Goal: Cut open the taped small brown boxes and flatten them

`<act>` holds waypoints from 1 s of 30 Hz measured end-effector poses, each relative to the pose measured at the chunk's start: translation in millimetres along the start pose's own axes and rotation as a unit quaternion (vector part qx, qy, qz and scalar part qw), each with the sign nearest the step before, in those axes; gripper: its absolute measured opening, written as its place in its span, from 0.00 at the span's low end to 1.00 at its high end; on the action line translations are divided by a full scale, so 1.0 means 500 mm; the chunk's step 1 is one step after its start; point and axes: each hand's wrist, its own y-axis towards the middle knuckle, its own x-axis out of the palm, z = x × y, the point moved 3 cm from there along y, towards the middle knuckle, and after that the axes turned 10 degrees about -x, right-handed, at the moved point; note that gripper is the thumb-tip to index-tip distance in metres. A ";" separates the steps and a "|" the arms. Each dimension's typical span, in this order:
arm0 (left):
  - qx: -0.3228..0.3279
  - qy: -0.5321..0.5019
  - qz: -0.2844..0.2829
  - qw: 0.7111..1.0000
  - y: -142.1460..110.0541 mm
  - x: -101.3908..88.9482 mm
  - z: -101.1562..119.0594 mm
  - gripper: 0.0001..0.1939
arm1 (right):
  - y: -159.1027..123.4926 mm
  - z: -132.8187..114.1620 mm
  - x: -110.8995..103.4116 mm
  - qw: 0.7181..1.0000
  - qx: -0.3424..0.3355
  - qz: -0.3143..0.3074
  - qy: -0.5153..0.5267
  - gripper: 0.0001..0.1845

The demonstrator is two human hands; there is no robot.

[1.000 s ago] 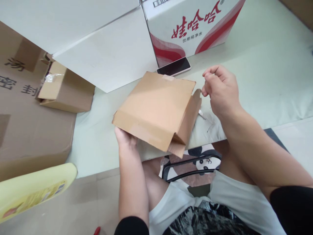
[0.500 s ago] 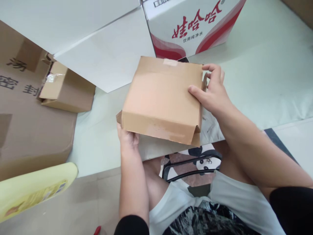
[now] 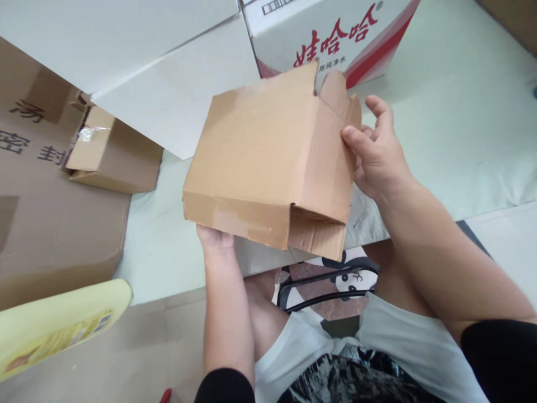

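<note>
I've got the cardboard box (image 3: 251,151) tilted over the near part of the tabletop (image 3: 163,240), its broad face toward me & one narrow side turned to my R. My L hand (image 3: 216,239) is under the near edge; palm's up, I think, but the fingers are out of sight beneath, so can't tell if they're clamped or just propping. My R hand (image 3: 380,154) is at the R side, thumb by the outer edge, index lifted & apart, other fingers curled; pinch or mere touch, can't tell. The near end gapes at its R corner, w/ a lower flap (image 3: 321,238) sticking out; another flap (image 3: 334,92) stands up at the far corner, in front of the white box w/ red print (image 3: 285,28). To handle it well: carry the wt. on the L palm, nearer the middle than the rim, & steer w/ light R fingertips. Bare flaps bend or tear, so best hold a folded edge, not a loose flap. Turn it slowly, w/ the gaping end not tipped down, in case anything's inside; contents n/a from here.
</note>
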 end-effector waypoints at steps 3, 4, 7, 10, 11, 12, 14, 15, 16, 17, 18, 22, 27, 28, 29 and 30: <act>-0.014 0.005 0.005 1.000 -0.004 0.002 -0.002 0.27 | -0.011 -0.026 0.026 0.987 0.080 -0.028 0.138 0.40; -0.018 0.008 0.010 1.000 -0.005 0.003 -0.003 0.26 | -0.016 -0.034 0.035 0.982 0.092 -0.054 0.153 0.38; -0.019 0.019 0.031 0.999 -0.009 0.003 -0.001 0.24 | -0.027 -0.046 0.049 0.976 0.100 -0.100 0.164 0.38; -0.024 0.024 0.041 0.999 -0.007 -0.003 -0.002 0.24 | -0.028 -0.048 0.048 0.980 0.089 -0.092 0.152 0.41; -0.026 0.023 0.039 0.999 -0.005 -0.006 -0.003 0.24 | -0.027 -0.048 0.046 0.982 0.087 -0.083 0.146 0.41; -0.025 0.021 0.037 0.999 -0.004 -0.008 -0.004 0.25 | -0.025 -0.048 0.044 0.984 0.086 -0.073 0.141 0.41; -0.018 0.018 0.040 0.999 0.000 -0.009 -0.007 0.26 | -0.020 -0.050 0.040 0.986 0.082 -0.056 0.136 0.40; -0.013 0.017 0.047 0.999 0.001 -0.007 -0.008 0.26 | -0.018 -0.052 0.038 0.987 0.074 -0.050 0.136 0.39; -0.006 0.017 0.057 0.998 0.002 -0.003 -0.008 0.24 | -0.016 -0.055 0.037 0.988 0.063 -0.043 0.136 0.38; 0.001 0.016 0.065 0.998 0.002 0.003 -0.007 0.23 | -0.015 -0.058 0.036 0.989 0.048 -0.038 0.135 0.38; 0.011 0.015 0.072 0.997 0.001 0.010 -0.006 0.22 | -0.014 -0.060 0.035 0.990 0.036 -0.036 0.132 0.37; 0.044 0.018 0.093 0.995 -0.005 0.028 0.006 0.18 | -0.011 -0.056 0.034 0.994 0.026 -0.031 0.103 0.36; -0.006 0.023 0.050 0.998 -0.021 0.015 0.019 0.24 | 0.004 -0.026 0.013 0.994 0.022 0.008 0.104 0.37; -0.017 0.018 0.034 0.999 -0.025 0.012 0.022 0.23 | 0.007 -0.019 0.007 0.995 0.020 0.016 0.099 0.37; -0.027 0.010 0.021 0.999 -0.028 0.011 0.023 0.22 | 0.010 -0.013 0.003 0.995 0.018 0.021 0.093 0.36; -0.037 -0.001 0.010 0.999 -0.031 0.011 0.023 0.21 | 0.012 -0.009 0.001 0.996 0.016 0.023 0.087 0.36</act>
